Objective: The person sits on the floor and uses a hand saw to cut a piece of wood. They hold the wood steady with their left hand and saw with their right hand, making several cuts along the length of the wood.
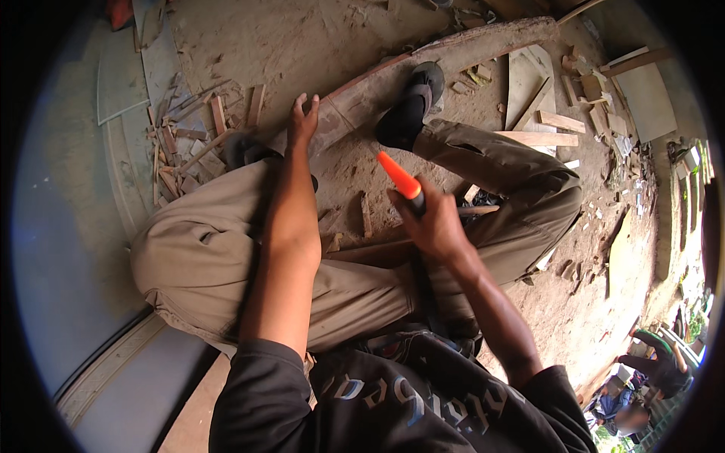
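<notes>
On the dirt floor (249, 41) before me: plank (468, 54), one, long and slightly curved, running from beside my left hand away to the upper right; I judge it heavy, stiff and rough, unlikely to slip, best taken by its long edges, minding splinters. Shoe (404, 113), dark, mine, right foot, overlapping the plank as I see it. Left hand (303, 119), at the plank's upper edge near its closer end, fingers partly spread; whether they clasp the wood I cannot tell. Right hand (438, 223), closed around the dark part of a tool. Tool (400, 175), one, orange and dark, raised between my knees with its tapered orange end pointing forward; I judge it light, hard and smooth, perhaps slippery if dusty, best held where my fingers already wrap it.
</notes>
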### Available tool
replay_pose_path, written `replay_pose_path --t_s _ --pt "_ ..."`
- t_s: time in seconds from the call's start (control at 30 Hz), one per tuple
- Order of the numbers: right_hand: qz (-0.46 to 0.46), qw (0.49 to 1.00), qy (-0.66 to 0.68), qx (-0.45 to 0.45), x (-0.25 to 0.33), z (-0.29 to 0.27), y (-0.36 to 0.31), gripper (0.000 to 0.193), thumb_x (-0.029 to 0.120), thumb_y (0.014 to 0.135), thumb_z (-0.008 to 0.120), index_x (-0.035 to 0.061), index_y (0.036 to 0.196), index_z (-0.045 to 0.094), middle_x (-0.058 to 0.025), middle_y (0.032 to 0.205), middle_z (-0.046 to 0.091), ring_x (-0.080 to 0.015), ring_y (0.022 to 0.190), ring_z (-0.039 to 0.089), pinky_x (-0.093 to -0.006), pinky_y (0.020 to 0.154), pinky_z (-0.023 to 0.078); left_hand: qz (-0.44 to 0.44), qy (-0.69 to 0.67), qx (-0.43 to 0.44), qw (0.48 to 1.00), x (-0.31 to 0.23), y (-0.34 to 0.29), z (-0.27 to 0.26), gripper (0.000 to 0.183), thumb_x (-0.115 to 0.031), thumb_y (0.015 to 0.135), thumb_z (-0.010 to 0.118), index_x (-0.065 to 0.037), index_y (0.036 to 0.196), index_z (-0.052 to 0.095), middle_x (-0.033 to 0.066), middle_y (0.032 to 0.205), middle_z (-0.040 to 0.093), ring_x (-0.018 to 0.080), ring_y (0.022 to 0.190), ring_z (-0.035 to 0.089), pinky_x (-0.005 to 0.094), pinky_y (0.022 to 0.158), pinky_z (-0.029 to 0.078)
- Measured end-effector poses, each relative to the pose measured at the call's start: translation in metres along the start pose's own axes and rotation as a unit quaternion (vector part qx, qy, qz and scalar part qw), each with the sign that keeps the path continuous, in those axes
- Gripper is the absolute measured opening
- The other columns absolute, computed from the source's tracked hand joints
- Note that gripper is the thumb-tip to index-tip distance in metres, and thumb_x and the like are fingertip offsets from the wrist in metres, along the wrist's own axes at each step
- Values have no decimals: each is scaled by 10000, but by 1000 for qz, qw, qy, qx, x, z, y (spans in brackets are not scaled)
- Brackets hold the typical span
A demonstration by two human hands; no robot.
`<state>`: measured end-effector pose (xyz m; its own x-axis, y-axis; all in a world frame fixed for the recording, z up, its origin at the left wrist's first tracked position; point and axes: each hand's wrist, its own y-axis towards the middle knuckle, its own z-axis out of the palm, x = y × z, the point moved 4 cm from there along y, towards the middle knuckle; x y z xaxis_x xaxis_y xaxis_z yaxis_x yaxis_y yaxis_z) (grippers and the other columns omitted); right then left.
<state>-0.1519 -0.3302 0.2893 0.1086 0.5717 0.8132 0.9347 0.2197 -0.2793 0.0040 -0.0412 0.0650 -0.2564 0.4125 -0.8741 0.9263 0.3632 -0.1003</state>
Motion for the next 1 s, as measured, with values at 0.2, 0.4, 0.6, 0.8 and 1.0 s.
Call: replay_pose_path --t_s 0.2,0.4,0.6,0.8,1.0 --pt "-111 993 25 35 -7 -59 55 318 288 877 689 38 1066 633 -42 661 598 -70 599 465 -288 564 434 -70 -231 111 964 -4 -8 -20 761 -366 752 787 6 1335 469 168 1342 513 247 1268 469 333 1029 369" --pt "10 981 155 114 -9 -84 81 287 324 908 658 41 897 612 69 623 479 -28 538 404 -225 484 333 -84 -312 66 944 -3 -8 -32 680 -265 694 852 1 1231 530 118 1204 567 193 1101 536 299 951 410" --pt "35 956 270 108 -66 -75 92 309 331 891 679 26 897 629 56 653 506 -26 532 408 -210 458 304 -44 -106 32 993 -2 -2 -47 678 -383 614 883 -9 1082 564 118 1026 607 208 912 583 312 821 469" --pt "104 949 298 18 -88 -73 102 245 229 916 652 85 772 516 60 605 440 -32 487 372 -216 431 279 -35 50 -56 997 -45 -16 -38 736 -457 555 886 7 1018 552 180 949 629 277 865 607 370 791 485" --pt "96 964 249 21 -116 -87 116 246 267 896 674 37 879 588 49 636 486 -33 530 423 -218 448 333 -35 69 -33 996 -59 -9 -30 668 -439 582 880 -5 977 561 157 902 644 243 823 615 355 739 495"
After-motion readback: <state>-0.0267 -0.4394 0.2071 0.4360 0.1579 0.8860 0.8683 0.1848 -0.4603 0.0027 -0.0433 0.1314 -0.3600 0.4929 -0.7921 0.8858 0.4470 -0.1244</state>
